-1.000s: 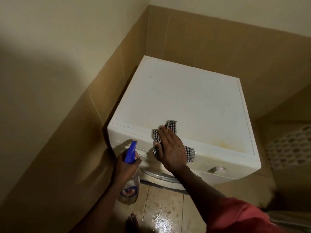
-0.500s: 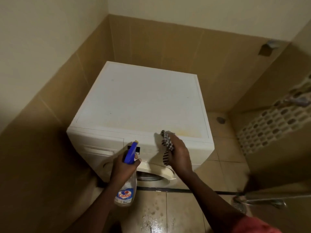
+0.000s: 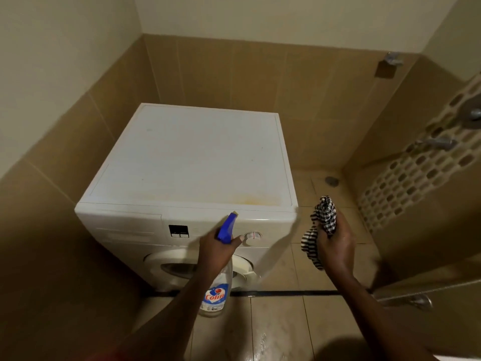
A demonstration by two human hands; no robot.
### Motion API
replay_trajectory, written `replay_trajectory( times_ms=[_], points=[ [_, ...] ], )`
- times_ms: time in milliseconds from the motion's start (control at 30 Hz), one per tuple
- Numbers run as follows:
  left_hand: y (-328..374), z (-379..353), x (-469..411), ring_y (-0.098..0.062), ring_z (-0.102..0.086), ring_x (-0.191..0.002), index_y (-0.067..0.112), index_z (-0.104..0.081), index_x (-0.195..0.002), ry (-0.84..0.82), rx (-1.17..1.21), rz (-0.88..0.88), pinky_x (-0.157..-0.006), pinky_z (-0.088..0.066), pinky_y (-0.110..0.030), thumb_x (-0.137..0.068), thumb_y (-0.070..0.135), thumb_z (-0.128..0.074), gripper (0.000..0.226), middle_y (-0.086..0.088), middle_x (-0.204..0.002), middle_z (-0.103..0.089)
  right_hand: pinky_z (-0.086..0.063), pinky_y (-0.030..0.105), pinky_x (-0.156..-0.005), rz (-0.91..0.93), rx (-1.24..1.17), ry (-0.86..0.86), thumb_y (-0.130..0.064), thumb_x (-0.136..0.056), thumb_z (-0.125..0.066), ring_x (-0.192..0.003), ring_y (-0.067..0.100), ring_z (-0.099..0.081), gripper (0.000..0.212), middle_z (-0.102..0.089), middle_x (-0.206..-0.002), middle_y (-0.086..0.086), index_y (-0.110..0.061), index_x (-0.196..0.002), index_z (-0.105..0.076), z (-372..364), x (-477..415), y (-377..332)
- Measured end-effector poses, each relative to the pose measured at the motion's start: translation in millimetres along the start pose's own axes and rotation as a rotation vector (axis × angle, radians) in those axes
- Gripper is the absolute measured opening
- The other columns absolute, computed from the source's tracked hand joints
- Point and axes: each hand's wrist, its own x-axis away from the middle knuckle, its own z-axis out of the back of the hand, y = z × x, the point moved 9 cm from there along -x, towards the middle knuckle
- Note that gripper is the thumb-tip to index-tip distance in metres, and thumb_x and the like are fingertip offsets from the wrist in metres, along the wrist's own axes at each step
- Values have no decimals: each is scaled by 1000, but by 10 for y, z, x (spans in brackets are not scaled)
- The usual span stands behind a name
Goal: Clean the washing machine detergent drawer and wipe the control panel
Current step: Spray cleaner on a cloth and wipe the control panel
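Note:
A white front-loading washing machine [image 3: 187,162] stands in the tiled corner. Its control panel [image 3: 179,231] has a dark display and a round dial [image 3: 253,238]; the detergent drawer [image 3: 125,227] at the panel's left is closed. My left hand [image 3: 216,250] grips a clear spray bottle [image 3: 217,290] with a blue trigger head, held in front of the panel near the dial. My right hand [image 3: 335,246] holds a bunched black-and-white checked cloth [image 3: 320,225] off the machine, to the right of its front corner.
Tan tiled walls close in on the left and behind the machine. The floor [image 3: 276,324] in front is wet and shiny. A floor drain [image 3: 331,181] lies right of the machine. Taps [image 3: 437,143] and a patterned tile strip are on the right wall.
My right hand has lifted the cloth off the panel and drawn it right, past the machine's corner. The left hand with the bottle moved right along the panel. The view pulled back.

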Motion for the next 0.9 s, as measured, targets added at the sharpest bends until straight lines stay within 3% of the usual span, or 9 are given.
replay_trajectory(
  times_ms=[167, 333, 433, 567, 767, 900],
  points=[
    [146, -377, 73, -10, -59, -73, 5, -64, -115, -47, -12, -1, -73, -50, -21, -78, 29, -80, 48, -7, -89, -68, -49, 37, -99, -12, -1, -3, -1, -86, -60, -112, 14, -59, 51, -64, -122, -3, -21, -133, -54, 206, -2, 126],
    [286, -779, 142, -5, -54, -62, 9, -64, -102, -119, -87, -27, -58, -41, -10, -80, 28, -78, 32, 5, -73, -58, -47, 30, -96, 10, -22, 7, -1, -87, -60, -110, 11, -58, 50, -64, -120, -4, -20, -133, -55, 328, -77, 102],
    [349, -965, 156, -7, -57, -66, 11, -63, -97, -157, -84, -48, -63, -43, -13, -80, 27, -78, 28, 5, -74, -60, -45, 26, -95, 13, -27, 12, 0, -87, -60, -108, 7, -57, 50, -63, -119, -7, -19, -133, -55, 360, -98, 85],
    [421, -1148, 175, -11, -57, -68, 10, -63, -102, -200, -67, -41, -61, -42, -15, -79, 30, -79, 35, 2, -77, -61, -49, 33, -99, 8, -28, -7, -3, -88, -60, -111, 9, -58, 50, -63, -122, -6, -19, -135, -53, 293, -106, 135],
    [221, -995, 262, -12, -64, -66, 21, -62, -84, -243, 7, -17, -68, -54, -24, -78, 24, -81, 20, 3, -71, -65, -49, 41, -102, -17, -45, -114, -9, -92, -58, -117, 12, -57, 49, -61, -130, -1, -17, -139, -48, -125, -77, 157],
    [55, -698, 347, -1, -60, -58, 27, -59, -77, -185, -8, -18, -61, -48, -10, -77, 17, -81, 24, 8, -66, -63, -46, 42, -104, 8, 4, -259, -24, -97, -52, -120, 15, -55, 48, -57, -134, 0, -19, -143, -40, -589, -63, 187]
  ],
)
